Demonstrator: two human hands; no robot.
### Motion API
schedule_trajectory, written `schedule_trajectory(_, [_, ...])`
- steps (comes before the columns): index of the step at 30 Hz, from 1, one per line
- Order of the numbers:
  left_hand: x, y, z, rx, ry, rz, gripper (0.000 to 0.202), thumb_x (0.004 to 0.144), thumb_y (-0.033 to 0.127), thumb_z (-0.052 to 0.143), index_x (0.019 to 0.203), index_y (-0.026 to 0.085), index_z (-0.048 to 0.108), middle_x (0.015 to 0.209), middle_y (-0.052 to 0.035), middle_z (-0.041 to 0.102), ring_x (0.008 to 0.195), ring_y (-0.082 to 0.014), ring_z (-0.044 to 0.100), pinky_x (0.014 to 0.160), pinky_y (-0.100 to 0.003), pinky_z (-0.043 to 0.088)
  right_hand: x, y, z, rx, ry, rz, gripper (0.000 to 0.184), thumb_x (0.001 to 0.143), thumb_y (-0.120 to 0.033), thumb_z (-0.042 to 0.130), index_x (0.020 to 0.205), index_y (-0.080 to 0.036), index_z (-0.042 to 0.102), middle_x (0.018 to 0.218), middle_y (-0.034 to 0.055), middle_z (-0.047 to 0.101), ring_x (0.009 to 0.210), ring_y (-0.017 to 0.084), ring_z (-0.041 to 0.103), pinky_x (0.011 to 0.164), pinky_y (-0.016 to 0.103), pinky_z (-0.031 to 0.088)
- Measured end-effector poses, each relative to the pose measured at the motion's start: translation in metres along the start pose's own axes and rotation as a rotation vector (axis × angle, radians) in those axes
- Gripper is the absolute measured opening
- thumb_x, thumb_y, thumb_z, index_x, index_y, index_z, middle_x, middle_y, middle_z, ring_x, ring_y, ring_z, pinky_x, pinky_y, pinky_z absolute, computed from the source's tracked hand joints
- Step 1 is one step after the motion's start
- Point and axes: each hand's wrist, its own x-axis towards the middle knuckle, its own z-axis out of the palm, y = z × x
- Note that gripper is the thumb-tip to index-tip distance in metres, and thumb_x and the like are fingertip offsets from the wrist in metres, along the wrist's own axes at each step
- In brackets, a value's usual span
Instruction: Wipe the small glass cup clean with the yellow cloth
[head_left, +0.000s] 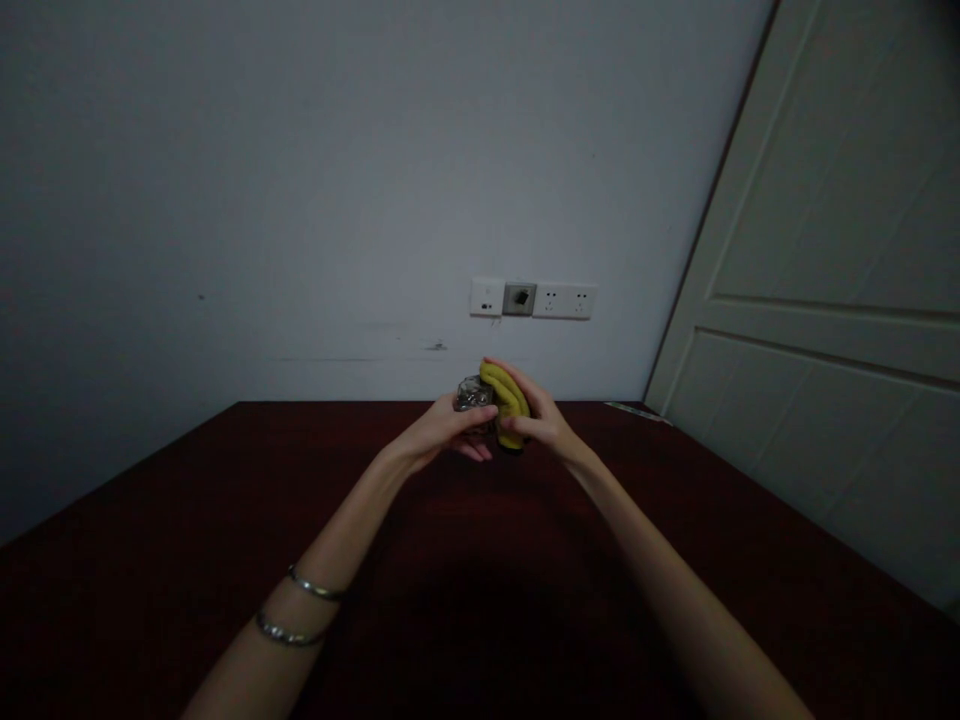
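My left hand (450,428) is closed around a small clear, faceted object (473,392) that looks like glass; its lower part is hidden by my thumb and fingers, so its exact kind does not show. In my right hand (546,422) is a folded yellow cloth (507,398) with a dark edge at the bottom, gripped between thumb and fingers. The cloth presses against the right side of the clear object, or lies very close to it. Both hands are held together above the far part of the dark red table (450,530).
Behind the table rises a pale wall (337,180) with a row of sockets (564,300) and a square grey plate (519,298). A thin flat strip (637,412) lies at the table's far right edge. On the right stands a white panelled door (825,240).
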Motion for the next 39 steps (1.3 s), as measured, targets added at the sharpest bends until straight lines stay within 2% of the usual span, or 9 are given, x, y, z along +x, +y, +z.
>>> schedule_trajectory(2, [0.0,-0.001,-0.001,-0.013,0.01,-0.033,0.042,0.073,0.047,0.066,0.096,0.013,0.055,0.074,-0.0069,0.064,0.056,-0.0138,0.063,0.052,-0.026,0.052,-0.001,-0.002,0.004,-0.103,-0.01,-0.016,0.075,0.066,-0.029,0.069,0.135,-0.03,0.04,0.135,0.0038,0.048,0.123,0.025,0.046,0.106,0.042,0.034])
schedule_trajectory(8, [0.001,-0.001,0.002,-0.044,0.042,-0.076,0.04,0.075,0.048,0.064,0.094,0.014,0.055,0.067,-0.0049,0.063,0.053,-0.0143,0.063,0.051,-0.026,0.053,0.0,0.004,0.017,-0.27,0.111,-0.101,0.081,0.061,-0.03,0.077,0.133,-0.031,0.041,0.133,0.0063,0.046,0.123,0.024,0.045,0.108,0.043,0.032])
schedule_trajectory(14, [-0.001,-0.005,-0.005,-0.063,-0.053,-0.028,0.053,0.073,0.059,0.06,0.098,0.014,0.051,0.073,-0.0082,0.064,0.058,-0.0173,0.065,0.054,-0.028,0.053,0.001,0.003,0.019,-0.161,0.174,-0.026,0.079,0.059,-0.031,0.079,0.13,-0.026,0.046,0.128,0.0071,0.052,0.117,0.023,0.051,0.104,0.04,0.038])
schedule_trajectory(18, [0.0,-0.01,-0.016,0.061,-0.13,0.008,0.06,0.069,0.053,0.066,0.111,0.015,0.045,0.091,-0.0124,0.064,0.067,-0.0191,0.066,0.059,-0.03,0.053,0.005,0.002,0.019,-0.028,0.261,0.074,0.077,0.055,-0.031,0.079,0.126,-0.023,0.05,0.122,0.0073,0.059,0.111,0.022,0.057,0.099,0.039,0.043])
schedule_trajectory(21, [0.003,-0.012,-0.02,0.197,-0.066,0.134,0.068,0.063,0.039,0.076,0.118,0.017,0.042,0.109,-0.0137,0.059,0.089,-0.0216,0.064,0.076,-0.036,0.052,0.008,0.003,0.02,0.023,0.299,0.169,0.076,0.052,-0.031,0.08,0.122,-0.022,0.054,0.122,0.0078,0.06,0.111,0.022,0.057,0.099,0.038,0.044])
schedule_trajectory(23, [0.006,-0.014,-0.019,0.258,-0.003,0.247,0.074,0.059,0.03,0.079,0.121,0.017,0.041,0.118,-0.0135,0.055,0.106,-0.024,0.057,0.09,-0.041,0.046,0.01,0.002,0.021,0.061,0.329,0.237,0.073,0.052,-0.032,0.08,0.12,-0.021,0.055,0.122,0.0083,0.061,0.11,0.023,0.058,0.097,0.038,0.045])
schedule_trajectory(25, [0.008,-0.016,-0.017,0.287,0.042,0.296,0.077,0.057,0.026,0.08,0.122,0.017,0.04,0.122,-0.0136,0.053,0.113,-0.0262,0.052,0.096,-0.044,0.041,0.011,0.0,0.023,0.117,0.365,0.303,0.069,0.054,-0.033,0.079,0.117,-0.02,0.057,0.119,0.0088,0.063,0.107,0.023,0.06,0.094,0.038,0.048])
schedule_trajectory(30, [0.01,-0.02,-0.012,0.299,0.115,0.29,0.076,0.059,0.027,0.079,0.123,0.016,0.04,0.12,-0.0146,0.055,0.111,-0.0275,0.054,0.096,-0.047,0.041,0.014,-0.006,0.026,0.195,0.388,0.371,0.058,0.057,-0.034,0.077,0.11,-0.018,0.06,0.112,0.0091,0.066,0.1,0.023,0.064,0.088,0.038,0.052])
schedule_trajectory(39, [0.009,-0.017,-0.01,0.254,0.153,0.261,0.077,0.051,0.024,0.083,0.117,0.015,0.046,0.11,-0.0127,0.06,0.105,-0.0272,0.057,0.093,-0.047,0.043,0.012,-0.01,0.028,-0.161,0.32,0.191,0.051,0.075,-0.046,0.062,0.118,-0.019,0.054,0.12,0.0099,0.059,0.112,0.022,0.055,0.102,0.037,0.039])
